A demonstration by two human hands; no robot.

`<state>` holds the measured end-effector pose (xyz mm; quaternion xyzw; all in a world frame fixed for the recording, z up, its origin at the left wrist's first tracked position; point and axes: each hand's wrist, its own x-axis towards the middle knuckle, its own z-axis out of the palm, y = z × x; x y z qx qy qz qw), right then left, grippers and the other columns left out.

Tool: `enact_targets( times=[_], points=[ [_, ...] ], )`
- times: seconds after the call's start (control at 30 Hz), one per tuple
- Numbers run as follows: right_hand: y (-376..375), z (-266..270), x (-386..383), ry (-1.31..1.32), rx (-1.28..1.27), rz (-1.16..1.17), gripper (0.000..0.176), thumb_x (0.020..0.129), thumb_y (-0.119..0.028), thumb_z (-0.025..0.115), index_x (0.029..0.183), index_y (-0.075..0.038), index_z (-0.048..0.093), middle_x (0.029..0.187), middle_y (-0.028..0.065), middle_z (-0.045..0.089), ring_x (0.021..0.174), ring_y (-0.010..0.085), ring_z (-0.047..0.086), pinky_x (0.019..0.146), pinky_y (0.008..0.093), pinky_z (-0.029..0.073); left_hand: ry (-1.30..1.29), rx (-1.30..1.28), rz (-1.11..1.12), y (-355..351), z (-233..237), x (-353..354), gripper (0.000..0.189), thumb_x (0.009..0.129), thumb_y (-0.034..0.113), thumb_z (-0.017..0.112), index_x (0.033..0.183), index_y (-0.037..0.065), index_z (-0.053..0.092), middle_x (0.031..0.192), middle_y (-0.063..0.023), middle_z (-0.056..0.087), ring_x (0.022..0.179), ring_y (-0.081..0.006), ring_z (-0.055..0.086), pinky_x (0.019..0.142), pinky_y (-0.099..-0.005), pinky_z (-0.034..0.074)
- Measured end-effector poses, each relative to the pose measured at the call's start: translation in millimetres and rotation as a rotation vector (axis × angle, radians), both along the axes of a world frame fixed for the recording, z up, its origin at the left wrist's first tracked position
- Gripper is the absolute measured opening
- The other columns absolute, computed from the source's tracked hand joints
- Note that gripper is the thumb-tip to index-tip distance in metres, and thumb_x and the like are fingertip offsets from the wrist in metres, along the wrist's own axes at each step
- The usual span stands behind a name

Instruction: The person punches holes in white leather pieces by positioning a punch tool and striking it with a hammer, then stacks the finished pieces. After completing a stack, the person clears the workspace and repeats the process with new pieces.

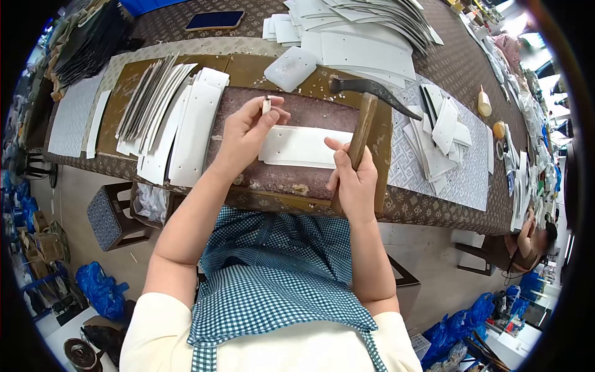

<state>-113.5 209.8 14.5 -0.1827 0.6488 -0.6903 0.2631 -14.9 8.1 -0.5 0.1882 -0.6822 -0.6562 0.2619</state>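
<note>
My right hand (356,183) is wrapped around the wooden handle of a hammer (367,121), its dark curved metal head upward over the far edge of the work slab. Pinched between the thumb and fingers of my left hand (243,133) is a short hole punch (267,105), whitish with a dark end, held above the slab. Below and between my hands a white strip (300,147) with small holes lies flat on the reddish stone slab (279,180). Fingers of my right hand partly cover the strip's right end.
Rows of white strips (197,133) lie left of the slab. A whitish block (290,68) and tiny white bits are behind it. Stacked white sheets (365,46), a phone (215,21), loose pieces (440,133) and a bottle (484,102) surround it. Another person (527,242) is at far right.
</note>
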Motion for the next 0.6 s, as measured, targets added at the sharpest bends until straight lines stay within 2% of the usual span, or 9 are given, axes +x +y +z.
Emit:
enact_targets(
  times=[0.07,0.17,0.2,0.3,0.43,0.6],
  points=[
    [-3.9,-4.0,3.8,0.011,0.086,0.010,0.016,0.102,-0.017,0.057,0.105,-0.003,0.051,0.118,0.0195,0.068,0.048,0.0063,0.051,0.044,0.0196,0.043,0.027,-0.057,0.085,2.7,-9.9,11.6,0.025,0.097,0.013,0.064,0.118,0.000,0.066,0.097,-0.0059,0.072,0.088,-0.0115,0.064,0.078,-0.0265,0.052],
    [-5.8,-10.3,7.8,0.031,0.114,-0.004,0.017,0.102,-0.017,0.057,0.105,-0.001,0.052,0.118,0.0181,0.069,0.047,0.0067,0.052,0.042,0.0199,0.042,-0.178,-0.580,0.162,-4.9,-3.7,29.7,0.020,0.094,0.011,0.067,0.110,0.000,0.071,0.094,-0.0056,0.071,0.086,-0.0109,0.064,0.076,-0.0260,0.051],
    [-6.1,-10.8,7.9,0.031,0.100,-0.012,0.017,0.102,-0.017,0.056,0.105,-0.001,0.051,0.118,0.0182,0.069,0.047,0.0067,0.052,0.042,0.0200,0.042,-0.233,-0.469,0.189,-2.6,4.4,30.4,0.018,0.091,0.011,0.071,0.105,0.001,0.074,0.090,-0.0054,0.071,0.081,-0.0105,0.064,0.072,-0.0255,0.051],
    [-6.2,-11.2,7.2,0.036,0.098,-0.033,0.018,0.103,-0.018,0.056,0.105,-0.001,0.051,0.117,0.0182,0.069,0.047,0.0068,0.051,0.042,0.0200,0.042,-0.166,-0.235,0.215,-0.1,0.8,24.8,0.019,0.089,0.012,0.073,0.105,0.001,0.073,0.092,-0.0054,0.071,0.077,-0.0108,0.063,0.069,-0.0252,0.051],
    [-6.3,-13.2,7.0,0.034,0.098,-0.044,0.018,0.103,-0.018,0.056,0.106,-0.001,0.050,0.116,0.0180,0.070,0.047,0.0068,0.051,0.042,0.0198,0.042,-0.087,-0.232,0.172,4.7,-1.2,10.9,0.017,0.088,0.012,0.073,0.099,-0.001,0.072,0.098,-0.0071,0.073,0.075,-0.0109,0.062,0.069,-0.0247,0.050],
    [-6.9,-12.1,7.4,0.021,0.089,-0.045,0.017,0.103,-0.018,0.056,0.105,-0.001,0.050,0.115,0.0179,0.070,0.047,0.0068,0.051,0.042,0.0197,0.042,-0.108,-0.338,0.153,7.4,-0.7,7.1,0.015,0.088,0.011,0.073,0.097,0.000,0.072,0.097,-0.0077,0.073,0.074,-0.0115,0.063,0.068,-0.0251,0.051]
  ],
)
